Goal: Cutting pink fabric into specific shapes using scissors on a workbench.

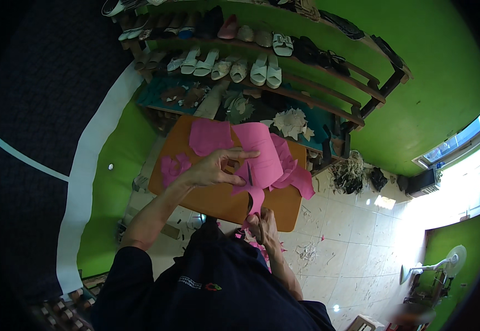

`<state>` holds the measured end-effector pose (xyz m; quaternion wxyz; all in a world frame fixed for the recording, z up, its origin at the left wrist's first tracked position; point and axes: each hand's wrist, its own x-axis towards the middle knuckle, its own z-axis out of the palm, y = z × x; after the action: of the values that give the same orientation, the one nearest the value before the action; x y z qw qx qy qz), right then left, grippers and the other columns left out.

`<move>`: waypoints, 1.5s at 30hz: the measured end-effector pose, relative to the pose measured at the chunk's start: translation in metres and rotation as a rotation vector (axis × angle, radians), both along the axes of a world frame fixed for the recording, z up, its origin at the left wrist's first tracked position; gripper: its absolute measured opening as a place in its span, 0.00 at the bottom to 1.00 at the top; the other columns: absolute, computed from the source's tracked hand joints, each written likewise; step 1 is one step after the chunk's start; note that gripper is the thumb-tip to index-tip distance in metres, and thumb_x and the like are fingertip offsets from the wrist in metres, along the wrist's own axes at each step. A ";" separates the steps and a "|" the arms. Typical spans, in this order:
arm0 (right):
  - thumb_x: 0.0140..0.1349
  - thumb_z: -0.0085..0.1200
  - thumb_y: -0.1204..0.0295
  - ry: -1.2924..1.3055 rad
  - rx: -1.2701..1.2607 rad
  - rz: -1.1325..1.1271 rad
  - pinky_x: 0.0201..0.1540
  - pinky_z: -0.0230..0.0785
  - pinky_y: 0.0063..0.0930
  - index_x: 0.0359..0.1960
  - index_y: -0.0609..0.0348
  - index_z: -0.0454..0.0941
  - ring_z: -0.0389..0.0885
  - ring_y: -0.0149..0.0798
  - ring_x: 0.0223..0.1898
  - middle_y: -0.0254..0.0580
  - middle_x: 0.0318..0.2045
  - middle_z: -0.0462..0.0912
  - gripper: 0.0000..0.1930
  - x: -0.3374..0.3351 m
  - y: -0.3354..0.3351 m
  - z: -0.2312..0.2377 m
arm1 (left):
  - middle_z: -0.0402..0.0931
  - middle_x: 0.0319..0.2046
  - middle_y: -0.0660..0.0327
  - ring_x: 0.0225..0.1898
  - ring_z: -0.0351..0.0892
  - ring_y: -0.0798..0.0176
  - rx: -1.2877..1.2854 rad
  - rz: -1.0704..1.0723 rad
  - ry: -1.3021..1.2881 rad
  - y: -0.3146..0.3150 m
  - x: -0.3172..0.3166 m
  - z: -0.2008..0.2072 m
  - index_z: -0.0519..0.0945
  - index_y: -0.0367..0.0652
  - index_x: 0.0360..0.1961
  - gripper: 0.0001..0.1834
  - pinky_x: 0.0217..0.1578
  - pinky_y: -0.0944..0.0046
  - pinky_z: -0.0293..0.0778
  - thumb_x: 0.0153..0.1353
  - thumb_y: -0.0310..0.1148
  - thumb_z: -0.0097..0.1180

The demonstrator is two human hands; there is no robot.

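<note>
A smooth green wall curves around me, above a floor of glossy pale tiles littered with thin shavings. The wooden rack holds rows of shoes on its slats, among them open-toed white sandals. Before me is an orange-brown table, smooth and round-cornered. Above its middle the pink sheet bows into a soft, matte curve with faint creases. A flat pink piece lies behind my left hand, ruffled pink offcuts bunch to the right, and a small curly scrap sits to the left. My left hand grips the sheet's left edge, forefinger stretched over its face, thumb lower down, the rest bent. My right hand is curled around the handles of dark, slim scissors; I cannot tell how far the blades part. Beside them, a narrow pink strip curls down toward my right fingers.
</note>
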<state>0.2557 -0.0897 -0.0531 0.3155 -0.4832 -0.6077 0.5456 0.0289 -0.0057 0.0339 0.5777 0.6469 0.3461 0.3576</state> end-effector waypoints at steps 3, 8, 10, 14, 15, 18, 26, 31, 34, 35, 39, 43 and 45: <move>0.44 0.49 0.19 -0.018 0.003 -0.041 0.18 0.62 0.30 0.18 0.63 0.71 0.71 0.28 0.16 0.32 0.12 0.70 0.47 -0.002 -0.003 0.001 | 0.66 0.51 0.72 0.41 0.62 0.73 -0.034 0.010 0.031 -0.001 -0.002 -0.001 0.72 0.52 0.66 0.43 0.44 0.74 0.73 0.47 0.19 0.73; 0.42 0.49 0.19 0.000 -0.055 -0.050 0.16 0.60 0.29 0.16 0.62 0.71 0.71 0.27 0.14 0.31 0.11 0.70 0.47 -0.003 -0.004 0.002 | 0.63 0.43 0.71 0.43 0.64 0.73 -0.045 0.057 -0.047 -0.006 0.002 0.002 0.72 0.53 0.67 0.40 0.44 0.71 0.71 0.50 0.20 0.71; 0.42 0.51 0.20 0.022 -0.039 -0.073 0.16 0.61 0.27 0.15 0.62 0.70 0.72 0.27 0.13 0.30 0.11 0.70 0.46 -0.005 -0.005 0.007 | 0.64 0.43 0.71 0.43 0.65 0.73 -0.040 0.073 -0.065 -0.006 0.001 0.000 0.73 0.52 0.66 0.40 0.44 0.71 0.71 0.51 0.20 0.71; 0.43 0.54 0.22 0.073 -0.063 -0.042 0.16 0.61 0.27 0.19 0.61 0.71 0.71 0.27 0.13 0.31 0.12 0.70 0.45 -0.003 -0.008 -0.002 | 0.73 0.52 0.69 0.38 0.65 0.74 -0.092 0.076 -0.104 -0.003 -0.003 -0.007 0.74 0.46 0.64 0.37 0.43 0.73 0.73 0.50 0.19 0.70; 0.43 0.54 0.21 0.095 -0.095 -0.037 0.16 0.61 0.26 0.22 0.61 0.71 0.71 0.28 0.13 0.31 0.12 0.70 0.45 -0.002 -0.008 -0.007 | 0.75 0.53 0.68 0.37 0.66 0.74 -0.132 0.071 -0.153 -0.002 -0.004 -0.009 0.75 0.46 0.64 0.37 0.43 0.73 0.73 0.51 0.19 0.70; 0.43 0.54 0.21 0.123 -0.114 -0.014 0.16 0.61 0.25 0.26 0.61 0.72 0.71 0.28 0.14 0.32 0.13 0.70 0.45 -0.003 -0.005 -0.009 | 0.74 0.58 0.68 0.37 0.67 0.74 0.048 0.086 -0.014 -0.003 0.001 -0.013 0.74 0.47 0.65 0.36 0.44 0.73 0.75 0.52 0.19 0.69; 0.43 0.51 0.19 0.092 -0.093 0.021 0.16 0.63 0.25 0.26 0.62 0.71 0.71 0.28 0.14 0.32 0.13 0.70 0.47 -0.002 -0.001 0.003 | 0.69 0.64 0.71 0.44 0.67 0.74 -0.077 0.089 -0.090 -0.010 0.006 -0.008 0.72 0.48 0.66 0.38 0.48 0.70 0.78 0.52 0.19 0.69; 0.40 0.51 0.19 0.101 -0.130 -0.034 0.14 0.61 0.24 0.20 0.60 0.70 0.71 0.28 0.11 0.32 0.11 0.69 0.46 -0.005 -0.004 0.004 | 0.69 0.65 0.70 0.46 0.66 0.74 -0.077 0.118 -0.146 -0.013 0.006 -0.014 0.72 0.49 0.66 0.38 0.49 0.70 0.78 0.52 0.20 0.69; 0.39 0.53 0.19 0.085 -0.140 -0.072 0.13 0.59 0.24 0.19 0.59 0.69 0.70 0.28 0.11 0.32 0.10 0.68 0.46 -0.007 -0.005 0.006 | 0.70 0.63 0.70 0.49 0.65 0.74 0.027 0.154 -0.072 -0.015 0.006 -0.017 0.72 0.48 0.66 0.38 0.48 0.70 0.77 0.53 0.20 0.69; 0.39 0.53 0.19 0.085 -0.139 -0.072 0.13 0.59 0.24 0.19 0.59 0.69 0.70 0.28 0.11 0.32 0.10 0.68 0.46 -0.007 -0.005 0.005 | 0.70 0.63 0.69 0.48 0.66 0.74 0.024 0.169 -0.104 -0.016 0.008 -0.016 0.72 0.48 0.66 0.38 0.48 0.70 0.77 0.52 0.20 0.70; 0.39 0.54 0.19 0.039 -0.139 -0.092 0.13 0.59 0.23 0.21 0.59 0.69 0.70 0.28 0.11 0.31 0.11 0.69 0.45 -0.006 -0.007 -0.007 | 0.74 0.59 0.65 0.44 0.74 0.73 0.007 0.202 -0.126 -0.019 0.009 -0.017 0.72 0.45 0.65 0.36 0.47 0.70 0.77 0.53 0.18 0.68; 0.44 0.52 0.21 0.109 -0.078 -0.058 0.14 0.59 0.23 0.23 0.58 0.69 0.68 0.27 0.12 0.30 0.12 0.68 0.44 -0.008 -0.006 -0.012 | 0.75 0.59 0.62 0.39 0.80 0.72 -0.145 0.229 -0.252 -0.020 0.005 -0.013 0.72 0.42 0.65 0.34 0.47 0.69 0.78 0.55 0.16 0.64; 0.46 0.51 0.21 0.140 -0.063 -0.022 0.14 0.59 0.23 0.23 0.58 0.69 0.68 0.26 0.12 0.30 0.13 0.67 0.43 -0.011 -0.002 -0.002 | 0.74 0.60 0.61 0.38 0.82 0.70 -0.028 0.218 -0.195 -0.021 0.002 -0.019 0.71 0.39 0.65 0.34 0.48 0.66 0.80 0.56 0.14 0.61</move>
<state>0.2448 -0.0919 -0.0554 0.3479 -0.4602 -0.5613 0.5935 0.0307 -0.0263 0.0148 0.5752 0.5595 0.3617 0.4746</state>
